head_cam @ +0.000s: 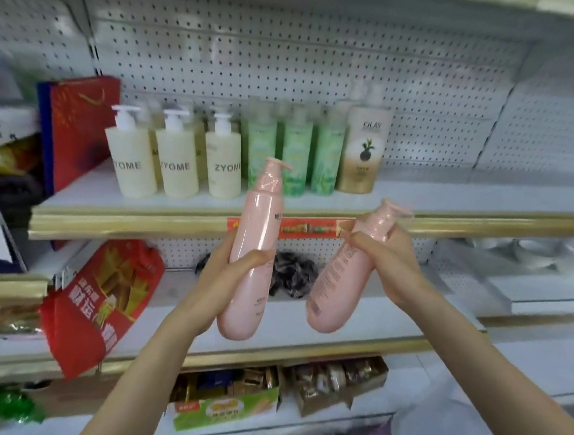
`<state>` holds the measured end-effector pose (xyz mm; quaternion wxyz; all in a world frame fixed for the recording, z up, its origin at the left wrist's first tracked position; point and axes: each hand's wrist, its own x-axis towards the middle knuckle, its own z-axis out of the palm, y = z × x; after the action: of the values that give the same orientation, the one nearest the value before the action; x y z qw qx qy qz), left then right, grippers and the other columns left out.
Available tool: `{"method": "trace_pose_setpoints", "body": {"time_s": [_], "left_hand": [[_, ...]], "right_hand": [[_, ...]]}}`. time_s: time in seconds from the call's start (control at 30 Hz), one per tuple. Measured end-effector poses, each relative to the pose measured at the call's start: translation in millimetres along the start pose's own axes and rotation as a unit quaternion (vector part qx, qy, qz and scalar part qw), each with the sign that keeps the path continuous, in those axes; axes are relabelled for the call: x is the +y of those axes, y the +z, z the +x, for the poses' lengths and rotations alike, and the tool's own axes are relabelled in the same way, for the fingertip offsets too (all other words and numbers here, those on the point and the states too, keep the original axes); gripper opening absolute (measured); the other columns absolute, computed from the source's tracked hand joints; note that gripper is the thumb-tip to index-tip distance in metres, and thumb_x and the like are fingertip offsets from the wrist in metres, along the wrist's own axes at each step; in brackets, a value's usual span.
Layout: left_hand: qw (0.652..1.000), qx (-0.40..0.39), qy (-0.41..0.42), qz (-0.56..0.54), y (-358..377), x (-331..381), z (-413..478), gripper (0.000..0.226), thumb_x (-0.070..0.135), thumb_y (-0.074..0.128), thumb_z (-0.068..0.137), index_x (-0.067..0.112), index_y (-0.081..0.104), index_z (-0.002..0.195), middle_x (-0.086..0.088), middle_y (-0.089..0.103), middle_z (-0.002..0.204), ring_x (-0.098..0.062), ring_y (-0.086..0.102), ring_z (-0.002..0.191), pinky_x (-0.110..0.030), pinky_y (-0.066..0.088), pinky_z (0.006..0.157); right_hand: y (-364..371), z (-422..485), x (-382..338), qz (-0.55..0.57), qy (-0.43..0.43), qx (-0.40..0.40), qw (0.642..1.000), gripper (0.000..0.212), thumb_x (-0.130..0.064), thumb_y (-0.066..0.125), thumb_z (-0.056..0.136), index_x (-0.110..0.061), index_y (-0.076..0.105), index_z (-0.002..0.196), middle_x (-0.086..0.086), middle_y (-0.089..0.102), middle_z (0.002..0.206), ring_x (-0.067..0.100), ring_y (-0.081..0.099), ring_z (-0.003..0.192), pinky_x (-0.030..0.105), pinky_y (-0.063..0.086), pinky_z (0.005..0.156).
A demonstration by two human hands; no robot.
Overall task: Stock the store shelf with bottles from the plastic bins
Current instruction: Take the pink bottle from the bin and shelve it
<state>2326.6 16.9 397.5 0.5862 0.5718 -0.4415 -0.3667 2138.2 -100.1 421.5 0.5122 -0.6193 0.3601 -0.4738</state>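
Pegboard shelf (452, 196) behind; left grip (236, 275) curled round upright pink bottle (257, 222), right grip (385, 259) round tilted pink bottle (338, 290).

The left pink pump bottle (258, 222) and the right pink pump bottle (340, 286) are pale salmon pink, pumps included; the right one bears small darker print. The ZYOME bottles (176, 164) are cream with white pumps and grey lettering. The green bottles (295, 156) carry a leafy green-and-white pattern. The Olay bottle (363, 147) fades from white to gold, with a dark plant motif. The gift bag (76, 125) is red with gold speckles and a blue side. The pegboard (292, 46) is white, dotted with dark holes.
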Motion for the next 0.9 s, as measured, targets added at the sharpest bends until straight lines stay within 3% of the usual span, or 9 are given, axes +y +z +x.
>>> {"method": "trace_pose_setpoints", "body": {"time_s": [0.13,0.3,0.43,0.63,0.73,0.8,0.9], "left_hand": [[1.0,-0.01,0.021,0.018,2,23,-2,0.044,0.048,0.064,0.065,0.047,0.052,0.107,0.008,0.067,0.102,-0.014,0.065,0.092,-0.036,0.051,0.08],[0.999,-0.026,0.04,0.023,12,49,7,0.049,0.053,0.064,0.058,0.044,0.055,0.106,0.006,0.068,0.099,-0.015,0.066,0.089,-0.031,0.051,0.074],[0.998,-0.017,0.051,0.02,29,64,25,0.051,0.049,0.065,0.062,0.04,0.055,0.111,0.007,0.069,0.098,-0.015,0.066,0.089,-0.031,0.051,0.074],[0.997,-0.001,0.071,0.009,62,80,58,0.062,0.058,0.065,0.054,0.043,0.053,0.113,0.007,0.069,0.097,-0.013,0.067,0.086,-0.032,0.052,0.074],[0.996,0.02,0.082,0.015,79,90,78,0.048,0.05,0.068,0.063,0.042,0.055,0.109,0.005,0.069,0.096,-0.016,0.066,0.088,-0.036,0.053,0.077],[0.995,0.042,0.092,0.014,91,98,88,0.035,0.041,0.068,0.072,0.042,0.054,0.103,0.006,0.068,0.093,-0.012,0.066,0.081,-0.03,0.052,0.071],[0.994,0.065,0.092,0.005,105,105,103,0.043,0.046,0.071,0.063,0.043,0.054,0.103,0.006,0.069,0.093,-0.011,0.067,0.079,-0.028,0.052,0.067]], "right_hand": [[-11,-2,-27,-0.017,-0.041,0.04,0.998,0.021,0.006,0.065,0.078,-0.015,0.06,0.081,-0.001,0.068,0.081,0.006,0.066,0.071,0.026,0.055,0.07],[-30,19,-54,-0.007,-0.061,0.114,0.992,0.022,0.002,0.066,0.079,-0.011,0.058,0.095,-0.004,0.062,0.079,0.008,0.059,0.068,0.021,0.048,0.061],[-51,46,-67,-0.007,-0.075,0.119,0.99,0.02,0.003,0.065,0.079,-0.013,0.057,0.089,-0.002,0.059,0.075,0.008,0.056,0.064,0.015,0.047,0.053],[-82,111,-75,-0.013,-0.083,0.1,0.991,0.02,0.0,0.064,0.079,-0.017,0.054,0.085,-0.003,0.058,0.072,0.009,0.055,0.062,0.021,0.047,0.057],[-98,152,-70,-0.029,-0.085,0.106,0.99,0.021,-0.01,0.067,0.076,-0.015,0.056,0.093,-0.002,0.06,0.077,0.016,0.058,0.07,0.029,0.049,0.063],[-107,180,-65,-0.058,-0.088,0.119,0.987,0.038,-0.025,0.071,0.072,-0.016,0.056,0.106,-0.001,0.063,0.089,0.022,0.061,0.083,0.036,0.051,0.074],[-116,217,-57,-0.099,-0.1,0.141,0.98,0.054,-0.034,0.07,0.08,-0.02,0.046,0.126,-0.004,0.054,0.111,0.017,0.051,0.098,0.03,0.04,0.079]]}}
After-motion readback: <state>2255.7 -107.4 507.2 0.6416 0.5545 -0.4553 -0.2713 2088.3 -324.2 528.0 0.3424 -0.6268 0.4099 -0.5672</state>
